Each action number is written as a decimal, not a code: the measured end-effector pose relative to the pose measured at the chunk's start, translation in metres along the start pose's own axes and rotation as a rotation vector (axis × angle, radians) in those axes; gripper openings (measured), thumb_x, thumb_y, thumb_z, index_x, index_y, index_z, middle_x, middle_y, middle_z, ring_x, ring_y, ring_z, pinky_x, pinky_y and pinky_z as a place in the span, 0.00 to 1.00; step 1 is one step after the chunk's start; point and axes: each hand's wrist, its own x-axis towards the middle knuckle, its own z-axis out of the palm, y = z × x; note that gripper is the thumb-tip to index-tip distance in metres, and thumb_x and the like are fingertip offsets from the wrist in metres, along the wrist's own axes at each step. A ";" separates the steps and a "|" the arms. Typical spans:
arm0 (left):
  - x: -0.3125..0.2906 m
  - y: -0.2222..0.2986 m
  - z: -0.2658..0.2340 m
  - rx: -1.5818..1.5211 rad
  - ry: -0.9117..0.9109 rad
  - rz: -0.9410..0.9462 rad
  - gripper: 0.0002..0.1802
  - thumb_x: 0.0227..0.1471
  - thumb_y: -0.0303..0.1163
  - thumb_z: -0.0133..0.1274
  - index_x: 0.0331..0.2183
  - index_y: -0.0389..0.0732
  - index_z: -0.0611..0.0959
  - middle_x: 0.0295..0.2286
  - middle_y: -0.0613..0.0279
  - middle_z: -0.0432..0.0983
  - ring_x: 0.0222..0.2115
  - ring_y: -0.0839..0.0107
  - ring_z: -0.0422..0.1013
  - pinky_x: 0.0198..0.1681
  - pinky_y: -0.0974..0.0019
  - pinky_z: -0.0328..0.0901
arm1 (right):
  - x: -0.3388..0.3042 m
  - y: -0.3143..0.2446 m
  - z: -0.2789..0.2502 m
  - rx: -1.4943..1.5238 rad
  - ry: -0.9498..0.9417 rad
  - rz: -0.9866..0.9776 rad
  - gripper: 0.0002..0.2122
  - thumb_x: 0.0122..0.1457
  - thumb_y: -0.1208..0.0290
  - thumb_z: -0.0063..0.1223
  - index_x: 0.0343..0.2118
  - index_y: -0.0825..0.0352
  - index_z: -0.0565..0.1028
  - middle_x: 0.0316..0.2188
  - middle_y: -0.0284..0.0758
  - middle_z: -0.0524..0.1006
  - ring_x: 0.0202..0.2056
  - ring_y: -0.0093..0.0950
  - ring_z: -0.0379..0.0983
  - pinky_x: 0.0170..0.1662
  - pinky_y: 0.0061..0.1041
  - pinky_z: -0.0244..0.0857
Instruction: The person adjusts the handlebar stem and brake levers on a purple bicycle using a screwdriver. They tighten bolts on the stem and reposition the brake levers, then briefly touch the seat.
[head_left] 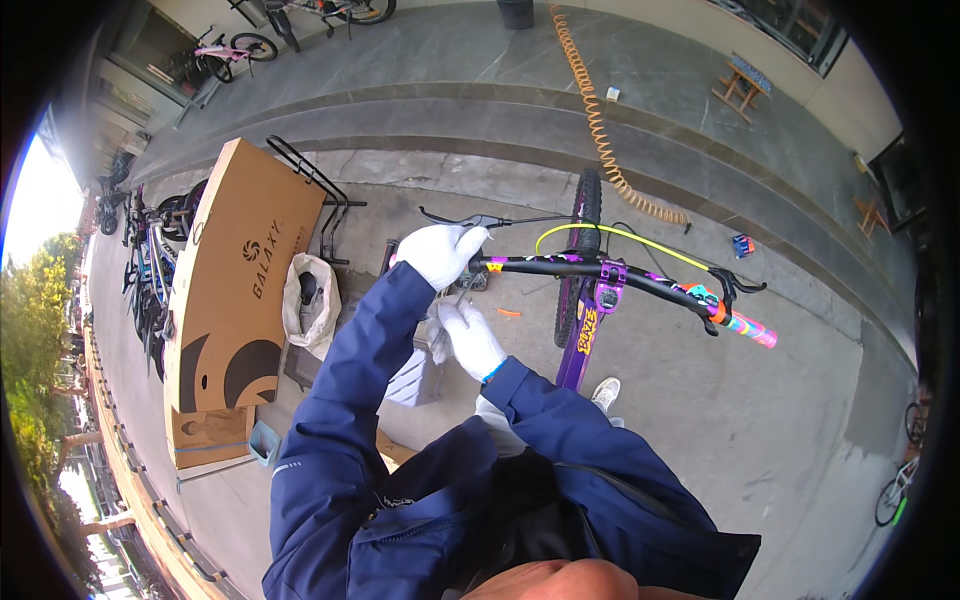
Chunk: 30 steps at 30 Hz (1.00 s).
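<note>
My left hand (435,256), in a white glove, is closed around the left end of a black bicycle handlebar (535,265), beside the left brake lever (455,219). Just below it, my white-gloved right hand (470,340) is closed with its fingertips pointing up toward the bar. A thin grey metal rod (465,292) shows between the hands, seemingly in the right fingers; its exact kind is too small to tell. The bicycle has a purple frame (577,355), a purple stem (608,288) and a multicoloured right grip (752,330). A yellow cable (640,236) arches over the bar.
The front wheel (590,195) points away from me. A large cardboard box (235,290), a white sack (312,310) and a black metal rack (325,190) stand to the left. An orange coiled hose (597,120) reaches down across the steps. A small wooden stool (742,90) stands far right.
</note>
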 end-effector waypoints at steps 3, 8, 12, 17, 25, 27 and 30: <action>0.003 0.017 0.010 0.126 0.077 -0.054 0.39 0.75 0.62 0.41 0.34 0.39 0.92 0.29 0.44 0.86 0.34 0.41 0.83 0.42 0.43 0.74 | 0.015 0.018 0.030 -0.160 0.306 0.018 0.15 0.82 0.64 0.43 0.50 0.71 0.76 0.31 0.36 0.82 0.27 0.25 0.79 0.30 0.25 0.75; 0.003 0.034 0.015 0.149 0.117 -0.165 0.38 0.75 0.60 0.40 0.35 0.39 0.91 0.29 0.44 0.87 0.34 0.42 0.84 0.41 0.43 0.76 | 0.061 0.078 0.028 0.665 0.208 -0.241 0.19 0.83 0.64 0.38 0.65 0.70 0.74 0.56 0.37 0.82 0.56 0.33 0.80 0.64 0.33 0.73; -0.002 0.040 0.010 0.141 0.110 -0.142 0.37 0.76 0.58 0.40 0.36 0.38 0.91 0.29 0.44 0.87 0.33 0.43 0.84 0.41 0.44 0.76 | 0.093 0.104 0.038 0.564 0.361 -0.353 0.18 0.83 0.64 0.40 0.64 0.68 0.75 0.54 0.36 0.82 0.55 0.34 0.80 0.63 0.34 0.73; -0.005 0.044 0.001 0.115 0.108 -0.152 0.38 0.77 0.58 0.39 0.37 0.36 0.91 0.31 0.42 0.87 0.34 0.42 0.83 0.43 0.43 0.75 | 0.122 0.070 0.035 0.366 0.419 -0.367 0.17 0.81 0.64 0.42 0.62 0.68 0.76 0.53 0.37 0.83 0.53 0.34 0.81 0.62 0.34 0.74; -0.013 0.049 -0.001 0.147 0.067 -0.152 0.37 0.77 0.58 0.36 0.40 0.40 0.92 0.34 0.46 0.89 0.42 0.33 0.81 0.59 0.28 0.59 | 0.139 0.032 0.009 0.200 0.434 -0.394 0.16 0.80 0.64 0.45 0.58 0.67 0.79 0.50 0.38 0.84 0.51 0.35 0.82 0.59 0.35 0.75; -0.012 0.047 0.004 0.213 0.079 -0.163 0.36 0.76 0.57 0.36 0.41 0.43 0.93 0.35 0.47 0.89 0.44 0.29 0.79 0.62 0.22 0.50 | 0.145 0.025 0.005 0.170 0.442 -0.409 0.15 0.79 0.64 0.46 0.57 0.67 0.79 0.50 0.39 0.85 0.50 0.36 0.82 0.59 0.35 0.75; -0.008 0.039 0.016 0.437 0.186 -0.110 0.32 0.75 0.57 0.41 0.44 0.46 0.93 0.39 0.39 0.87 0.44 0.25 0.78 0.58 0.26 0.63 | 0.162 0.008 -0.007 0.108 0.446 -0.438 0.15 0.79 0.64 0.47 0.56 0.67 0.80 0.49 0.40 0.85 0.50 0.36 0.82 0.58 0.35 0.75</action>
